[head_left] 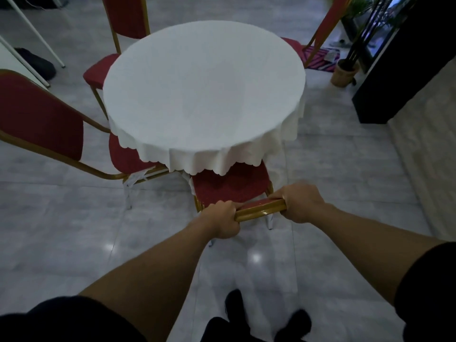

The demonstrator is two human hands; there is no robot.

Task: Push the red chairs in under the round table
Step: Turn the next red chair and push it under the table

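1. The left hand (222,222) and the right hand (299,206) each hold the top rail (260,210) of the near chair (232,186), one at each end, with the fingers wrapped over the gold bar. Both make a full, tight grip with no gap showing.

2. That rail looks like the right place to hold. It is a stiff metal tube, and two hands set apart on it should keep the chair from twisting as it goes forward. The gold finish is glossy, so I judge it a little slippery, and a wrapped grip suits it better than flat palms.

3. The chair itself has a thin metal frame and a padded red seat, so it is probably light enough to slide rather than lift. Its front half already sits under the hanging tablecloth (217,159), while the back part of the seat is in the open.

4. The floor (345,193) is polished tile with bright reflections. The legs should glide easily, perhaps with some scraping.

5. The cloth is soft and loose, and its scalloped edge touches the seat. A push may drag or bunch it.

6. The desk (204,82) is round and covered in white. Three other red chairs stand around it: one at the left (42,119) close by, one at the far left (128,18), and one at the far right (328,23), each only partly tucked in.
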